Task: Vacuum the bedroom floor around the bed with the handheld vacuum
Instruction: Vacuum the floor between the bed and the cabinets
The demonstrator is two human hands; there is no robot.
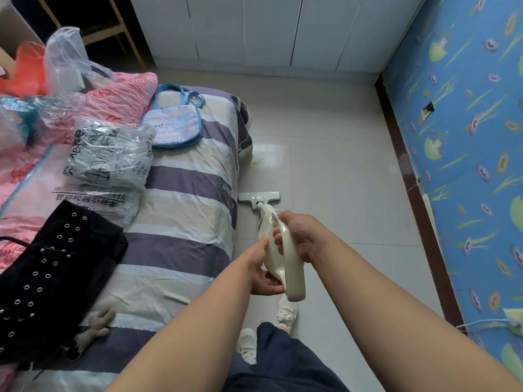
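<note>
Both hands are on the handheld vacuum (278, 256), low over the floor (339, 179) right beside the bed (184, 210). The right hand (301, 236) is wrapped over the cream loop handle from the top, fingers curled through the gap. The left hand (261, 275) cups the rear of the body from below, thumb lying up along its side. So the hands are close together, both clamped on the same machine.

Down the tube, the white floor head (259, 197) sits flat on the pale tiles, its left end just beside the bed's edge. Further ahead on the tiles, near the corner of the bed, there's a small yellowish patch (256, 163). It could be crumbs or a stain; it's too small to tell.

On the bed's striped cover there's a blue bag (172, 124), with clear plastic packets (110, 157) beside it. A black garment (56, 264) studded with metal eyelets lies nearer the camera, and a small grey plush toy (96, 326) at its lower edge.

White cupboard doors (254, 29) close off the far end of the floor, and blue patterned wallpaper (467, 137) runs down the right side. At the bottom of the view are the person's two pale shoes (285, 312), planted on the tiles.
</note>
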